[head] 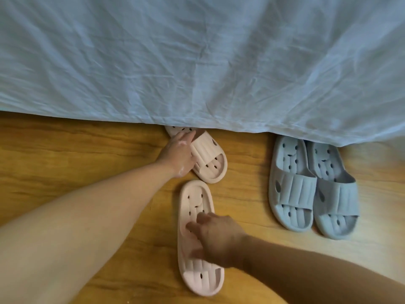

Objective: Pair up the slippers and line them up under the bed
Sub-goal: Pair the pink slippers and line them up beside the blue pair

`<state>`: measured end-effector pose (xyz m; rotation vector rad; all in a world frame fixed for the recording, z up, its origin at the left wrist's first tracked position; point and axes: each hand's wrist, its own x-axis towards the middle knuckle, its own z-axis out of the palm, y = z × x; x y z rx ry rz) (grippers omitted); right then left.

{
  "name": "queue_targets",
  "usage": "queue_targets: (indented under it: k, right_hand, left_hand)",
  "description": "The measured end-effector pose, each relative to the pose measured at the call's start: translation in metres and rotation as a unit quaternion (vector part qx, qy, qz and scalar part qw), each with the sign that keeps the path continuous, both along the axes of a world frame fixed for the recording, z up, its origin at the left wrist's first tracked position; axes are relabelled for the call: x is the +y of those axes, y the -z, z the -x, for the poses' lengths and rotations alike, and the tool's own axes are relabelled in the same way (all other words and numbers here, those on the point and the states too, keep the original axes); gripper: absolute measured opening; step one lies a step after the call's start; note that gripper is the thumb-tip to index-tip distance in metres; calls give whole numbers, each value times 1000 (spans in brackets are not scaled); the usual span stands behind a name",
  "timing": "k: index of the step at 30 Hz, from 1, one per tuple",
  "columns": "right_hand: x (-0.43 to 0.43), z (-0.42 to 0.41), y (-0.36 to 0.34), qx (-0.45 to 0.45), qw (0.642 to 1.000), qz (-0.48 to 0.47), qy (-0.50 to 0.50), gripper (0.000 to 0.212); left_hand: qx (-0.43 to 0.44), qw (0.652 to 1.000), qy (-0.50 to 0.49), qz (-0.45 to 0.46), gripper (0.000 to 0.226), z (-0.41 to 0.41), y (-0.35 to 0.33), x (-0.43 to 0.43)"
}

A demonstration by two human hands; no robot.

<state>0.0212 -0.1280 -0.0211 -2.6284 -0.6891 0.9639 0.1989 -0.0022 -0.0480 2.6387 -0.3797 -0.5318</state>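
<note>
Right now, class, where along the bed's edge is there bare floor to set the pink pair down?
Bare floor lies between the far pink slipper and the blue pair, bordered above by the sheet's hem. Another bare stretch lies left of the left hand. It is crowded where the right hand covers the near pink slipper.

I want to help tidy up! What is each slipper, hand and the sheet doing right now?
Blue slippers: paired side by side, heels just under the sheet.
Far pink slipper: angled, heel under the sheet.
Near pink slipper: out on the floor.
Left hand: on the far pink slipper.
Right hand: on the near pink slipper.
Bedsheet: hanging down, wrinkled.
</note>
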Motion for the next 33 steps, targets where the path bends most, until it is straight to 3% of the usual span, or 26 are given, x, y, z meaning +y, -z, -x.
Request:
queue_targets:
  k: [2, 4, 6, 8, 15, 18, 23, 27, 33]
  right_hand:
    - [-20, -38, -11, -64, 997, 1, 43, 46]
    - [-41, -85, -13, -152, 984, 20, 94, 40]
    - [-51, -124, -11, -183, 978, 33, 96, 52]
    - [-44, -150, -4, -184, 979, 39, 78, 67]
    - [-23, -161, 29, -171, 979, 70, 84, 79]
    - [-33, -158, 29, -182, 975, 74, 104, 70]
    - [-61, -129, 23, -144, 978, 79, 131, 49]
    - [-60, -85, 15, -108, 985, 50, 127, 45]
    - [-46, -47, 20, -67, 982, 24, 175, 50]
  left_hand:
    - [-42, 998, 33, 28, 42, 23, -20, 13]
    - [27, 994, 106, 23, 27, 65, -36, 26]
    - [137, 971, 190, -39, 44, 112, -35, 33]
    - [178, 947, 247, -102, 57, 149, -21, 34]
    - [219, 958, 173, -70, 34, 179, -8, 37]
    - [248, 961, 119, -23, 43, 169, -13, 62]
    - [155, 987, 43, -32, 9, 116, -11, 106]
    - [111, 991, 66, -37, 17, 78, -9, 102]
    - [128, 988, 78, -34, 33, 63, 0, 94]
